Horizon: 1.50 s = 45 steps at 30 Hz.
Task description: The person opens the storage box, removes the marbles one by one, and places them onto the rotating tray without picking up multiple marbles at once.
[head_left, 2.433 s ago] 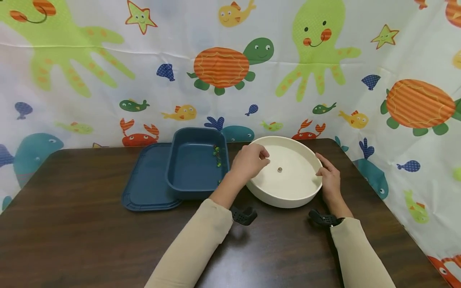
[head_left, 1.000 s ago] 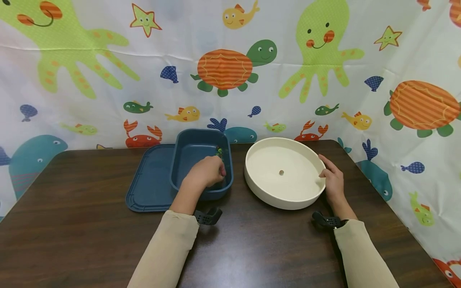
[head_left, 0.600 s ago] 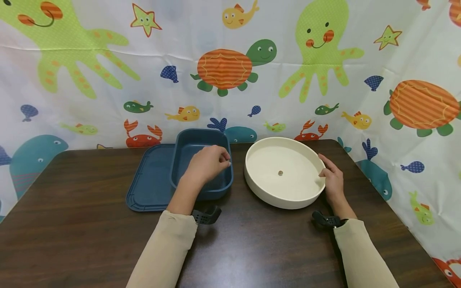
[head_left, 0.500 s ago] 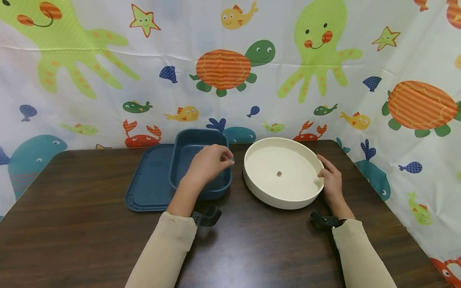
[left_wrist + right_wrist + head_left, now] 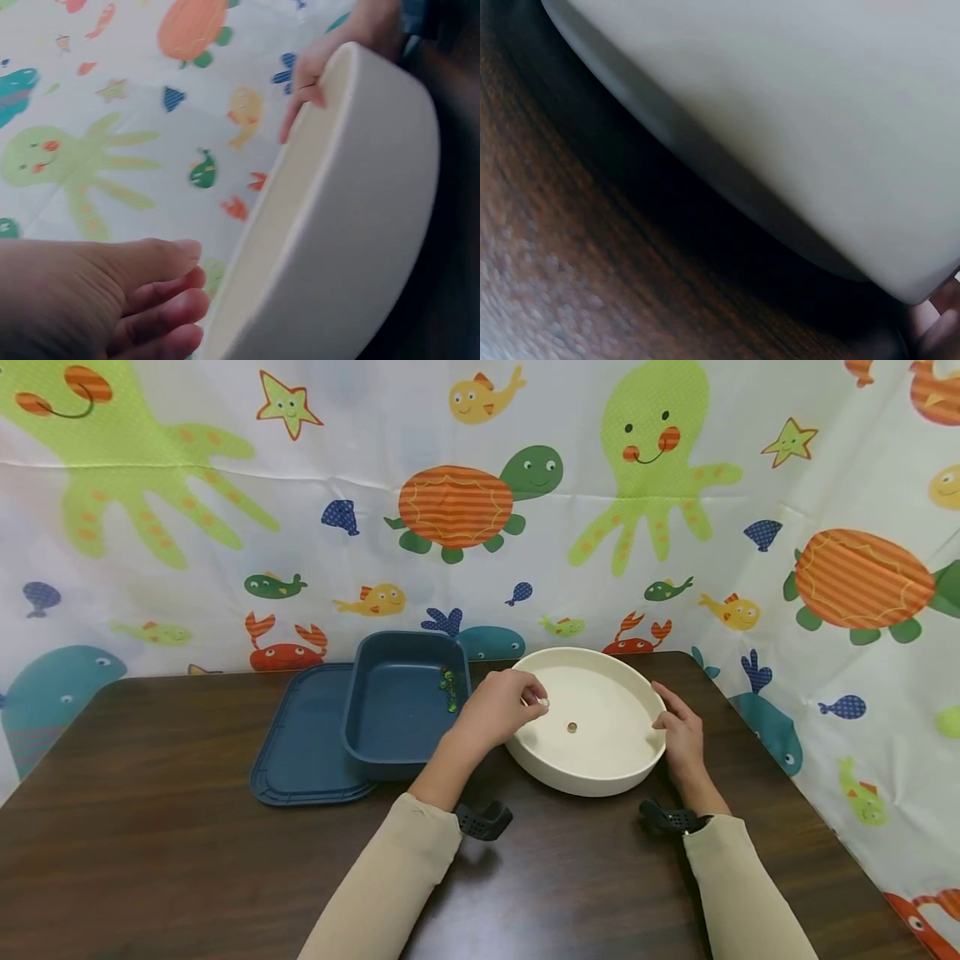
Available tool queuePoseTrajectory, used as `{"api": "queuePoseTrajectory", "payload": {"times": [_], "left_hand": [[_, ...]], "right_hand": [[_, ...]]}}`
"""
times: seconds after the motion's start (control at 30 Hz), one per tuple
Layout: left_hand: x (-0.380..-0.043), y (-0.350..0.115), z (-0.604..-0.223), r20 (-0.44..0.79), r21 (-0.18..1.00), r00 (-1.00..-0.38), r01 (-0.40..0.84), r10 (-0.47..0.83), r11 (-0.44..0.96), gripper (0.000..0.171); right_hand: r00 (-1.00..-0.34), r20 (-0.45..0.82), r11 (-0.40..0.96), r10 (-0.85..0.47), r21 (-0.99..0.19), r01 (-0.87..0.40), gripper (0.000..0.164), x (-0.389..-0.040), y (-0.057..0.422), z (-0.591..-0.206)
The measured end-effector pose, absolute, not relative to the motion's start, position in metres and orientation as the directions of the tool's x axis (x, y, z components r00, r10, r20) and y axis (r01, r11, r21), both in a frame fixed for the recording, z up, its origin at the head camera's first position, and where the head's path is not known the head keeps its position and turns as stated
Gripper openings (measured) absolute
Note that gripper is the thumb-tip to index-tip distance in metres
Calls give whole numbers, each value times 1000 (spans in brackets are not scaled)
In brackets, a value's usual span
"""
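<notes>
In the head view my left hand (image 5: 501, 706) hovers over the left rim of a round cream dish (image 5: 615, 760), thumb and fingertips pinching a small pale bead-like piece (image 5: 545, 702). That piece cannot be made out in the left wrist view, where the hand (image 5: 112, 300) is beside the dish wall (image 5: 360, 202). A small brownish round piece (image 5: 572, 727) lies on the dish floor. My right hand (image 5: 681, 735) grips the dish's right rim, thumb inside and fingers outside. Small green pieces (image 5: 448, 689) lie along the right side inside a blue rectangular container (image 5: 397, 764).
A flat blue lid (image 5: 300, 743) lies left of the container, partly beneath it. Everything stands near the far edge of a dark wooden table (image 5: 187, 827). Behind hangs a white curtain (image 5: 585, 410) printed with sea animals.
My left hand went from the cream dish into the blue container, then lifted with a small piece between its fingertips and moved right, back over the dish. My right hand stays on the rim.
</notes>
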<state>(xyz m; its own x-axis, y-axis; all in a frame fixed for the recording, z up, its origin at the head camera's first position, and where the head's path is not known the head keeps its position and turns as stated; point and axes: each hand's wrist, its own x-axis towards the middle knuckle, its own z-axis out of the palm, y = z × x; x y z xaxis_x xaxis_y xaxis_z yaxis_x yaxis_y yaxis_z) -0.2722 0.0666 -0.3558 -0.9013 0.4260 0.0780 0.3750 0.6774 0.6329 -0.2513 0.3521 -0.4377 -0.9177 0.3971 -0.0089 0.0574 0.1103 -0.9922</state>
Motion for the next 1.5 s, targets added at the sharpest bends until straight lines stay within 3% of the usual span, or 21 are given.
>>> {"api": "queuePoseTrajectory", "payload": {"times": [0.2, 0.57, 1.5], "left_hand": [[-281, 95, -372, 26, 618, -899, 358, 438, 700, 11], [-294, 125, -386, -38, 474, -917, 333, 396, 815, 13], [-314, 139, -401, -148, 549, -906, 258, 397, 795, 10]], "right_hand": [[-919, -9, 109, 394, -992, 57, 67, -253, 351, -440], [-917, -3, 120, 399, -991, 55, 66, -254, 348, -442], [-914, 2, 118, 407, -992, 51, 66, -255, 351, -440]]}}
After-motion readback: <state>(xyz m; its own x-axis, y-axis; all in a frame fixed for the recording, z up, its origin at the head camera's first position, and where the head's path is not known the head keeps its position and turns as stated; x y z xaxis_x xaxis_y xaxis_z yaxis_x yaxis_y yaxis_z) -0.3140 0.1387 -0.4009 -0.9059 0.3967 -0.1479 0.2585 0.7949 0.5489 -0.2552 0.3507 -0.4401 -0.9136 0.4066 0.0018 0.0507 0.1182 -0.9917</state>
